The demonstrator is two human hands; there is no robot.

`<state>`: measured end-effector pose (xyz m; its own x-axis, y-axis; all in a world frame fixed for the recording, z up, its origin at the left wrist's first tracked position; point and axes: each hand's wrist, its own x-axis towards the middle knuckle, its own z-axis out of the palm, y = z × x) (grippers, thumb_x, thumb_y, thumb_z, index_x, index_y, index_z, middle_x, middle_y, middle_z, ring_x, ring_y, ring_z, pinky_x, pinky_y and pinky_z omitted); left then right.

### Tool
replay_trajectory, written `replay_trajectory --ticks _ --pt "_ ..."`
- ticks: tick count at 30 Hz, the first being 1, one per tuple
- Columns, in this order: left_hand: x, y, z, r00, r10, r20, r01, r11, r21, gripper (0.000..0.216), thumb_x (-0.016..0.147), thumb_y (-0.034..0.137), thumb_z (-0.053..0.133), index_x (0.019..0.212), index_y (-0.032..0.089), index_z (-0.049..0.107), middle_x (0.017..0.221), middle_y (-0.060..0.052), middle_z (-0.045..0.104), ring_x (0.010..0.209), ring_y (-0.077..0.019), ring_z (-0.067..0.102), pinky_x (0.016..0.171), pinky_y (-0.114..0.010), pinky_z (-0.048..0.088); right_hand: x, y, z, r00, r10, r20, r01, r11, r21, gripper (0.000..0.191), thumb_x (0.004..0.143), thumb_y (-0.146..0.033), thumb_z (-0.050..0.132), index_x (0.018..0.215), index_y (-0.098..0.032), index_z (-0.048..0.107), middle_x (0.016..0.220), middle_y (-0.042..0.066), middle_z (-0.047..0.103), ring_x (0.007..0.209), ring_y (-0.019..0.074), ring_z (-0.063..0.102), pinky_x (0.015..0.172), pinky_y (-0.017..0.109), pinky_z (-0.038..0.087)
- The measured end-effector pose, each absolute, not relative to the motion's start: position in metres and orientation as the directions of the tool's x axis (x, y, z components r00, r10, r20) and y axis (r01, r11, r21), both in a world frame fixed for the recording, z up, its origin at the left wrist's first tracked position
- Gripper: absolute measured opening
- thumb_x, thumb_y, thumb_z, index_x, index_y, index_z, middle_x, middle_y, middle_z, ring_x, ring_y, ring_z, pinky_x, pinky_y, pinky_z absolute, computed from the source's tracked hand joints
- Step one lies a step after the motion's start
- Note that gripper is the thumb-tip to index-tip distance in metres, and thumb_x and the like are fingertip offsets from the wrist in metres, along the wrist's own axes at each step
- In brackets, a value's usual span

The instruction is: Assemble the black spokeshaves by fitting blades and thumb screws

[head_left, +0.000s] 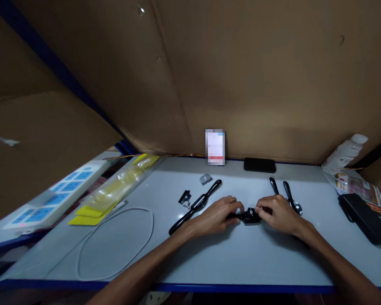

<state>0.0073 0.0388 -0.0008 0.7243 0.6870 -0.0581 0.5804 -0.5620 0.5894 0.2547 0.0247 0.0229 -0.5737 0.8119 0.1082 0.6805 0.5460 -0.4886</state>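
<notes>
A black spokeshave [250,216] is between my hands on the white table, its middle plate and bright lower edge facing up. My left hand [220,216] is closed on its left handle. Fingers of my right hand [277,214] close on its right end, hiding that handle. Left of my left hand lies a second black spokeshave body [195,208], long and slanted. Beside it are a black cap piece [185,197] with a small silver screw [187,205], and a flat grey blade [205,179]. Behind my right hand, another spokeshave [292,198] and a black handle [273,185] are partly hidden.
A lit phone [215,147] leans on the back panel, near a dark phone [259,165]. To the left are a white cable [152,228], yellow packets in clear plastic [114,186] and a power strip [55,199]. A bottle [346,154] and black case [365,218] stand right.
</notes>
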Motion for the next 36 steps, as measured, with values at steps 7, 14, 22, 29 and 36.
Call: replay_trajectory --ticks 7,14,22,29,36 --pt "0.0076 0.0368 0.0025 0.732 0.679 -0.053 0.567 -0.565 0.600 0.025 0.094 0.015 0.061 0.118 0.024 0.063 0.105 -0.005 0.058 0.100 -0.0236 0.057 0.089 -0.035 0.043 0.2577 0.0244 0.0215 -0.597 0.797 0.090 0.725 0.584 -0.365 0.030 0.090 -0.012 0.051 0.102 -0.025 0.075 0.088 0.001 0.075 0.073 0.0160 0.063 0.066 0.028 0.034" --pt "0.0067 0.0377 -0.0007 0.729 0.683 -0.044 0.565 -0.564 0.602 0.022 0.094 0.017 0.062 0.115 0.024 0.064 0.101 -0.004 0.057 0.096 -0.0223 0.055 0.086 -0.033 0.043 0.2515 0.0216 0.0165 -0.640 0.767 0.044 0.693 0.601 -0.399 0.032 0.085 -0.007 0.051 0.095 -0.021 0.078 0.088 0.004 0.076 0.075 0.0177 0.065 0.070 0.029 0.039" --pt "0.0063 0.0377 -0.0022 0.727 0.686 -0.039 0.571 -0.572 0.588 0.022 0.093 0.016 0.062 0.114 0.024 0.063 0.102 -0.003 0.057 0.095 -0.0218 0.055 0.085 -0.032 0.042 0.2564 0.0230 0.0244 -0.553 0.832 0.045 0.733 0.511 -0.449 0.032 0.092 -0.020 0.058 0.121 -0.022 0.073 0.107 0.008 0.073 0.094 0.0218 0.065 0.080 0.033 0.045" --pt "0.0050 0.0377 -0.0012 0.737 0.675 -0.033 0.557 -0.579 0.595 0.020 0.096 0.019 0.059 0.115 0.024 0.063 0.104 -0.004 0.057 0.097 -0.0218 0.056 0.087 -0.034 0.043 0.2561 0.0197 0.0206 -0.656 0.754 -0.032 0.712 0.603 -0.360 0.027 0.090 -0.022 0.067 0.118 -0.018 0.068 0.110 0.010 0.067 0.101 0.0247 0.062 0.085 0.035 0.045" --pt "0.0051 0.0385 -0.0033 0.739 0.673 -0.018 0.549 -0.587 0.596 0.024 0.095 0.017 0.059 0.117 0.025 0.063 0.105 -0.005 0.058 0.096 -0.0222 0.057 0.086 -0.034 0.044 0.2524 0.0197 0.0162 -0.629 0.777 0.031 0.729 0.603 -0.323 0.016 0.099 -0.026 0.061 0.110 -0.020 0.070 0.100 0.007 0.069 0.085 0.0207 0.063 0.074 0.033 0.042"
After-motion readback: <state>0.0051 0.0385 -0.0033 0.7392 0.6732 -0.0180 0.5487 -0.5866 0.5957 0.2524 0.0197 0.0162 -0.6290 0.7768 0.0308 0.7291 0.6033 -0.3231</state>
